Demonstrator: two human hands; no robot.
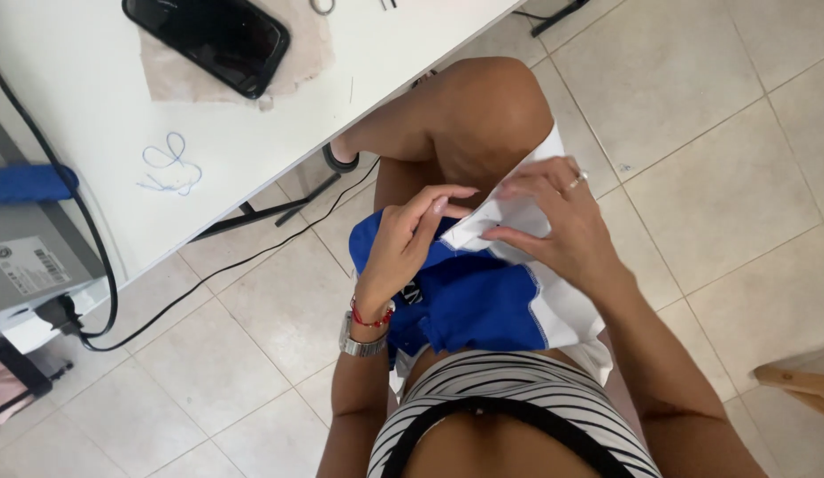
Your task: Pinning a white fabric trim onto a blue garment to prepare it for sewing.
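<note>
A blue and white garment (483,301) lies across my lap. My left hand (408,237) rests on its blue part, fingers bent, pinching the white edge near the middle. My right hand (554,217), with a ring on one finger, holds the folded white fabric (500,221) from the right side. Both hands meet at the same white fold above my raised knee. On my left wrist sit a silver watch and a red bead bracelet.
A white table (235,133) fills the upper left, with a black phone (208,40) on a beige cloth scrap, a loop of blue thread (171,164) and a grey machine (31,248). A black cable (208,279) trails over the tiled floor. A wooden piece (797,381) juts in at right.
</note>
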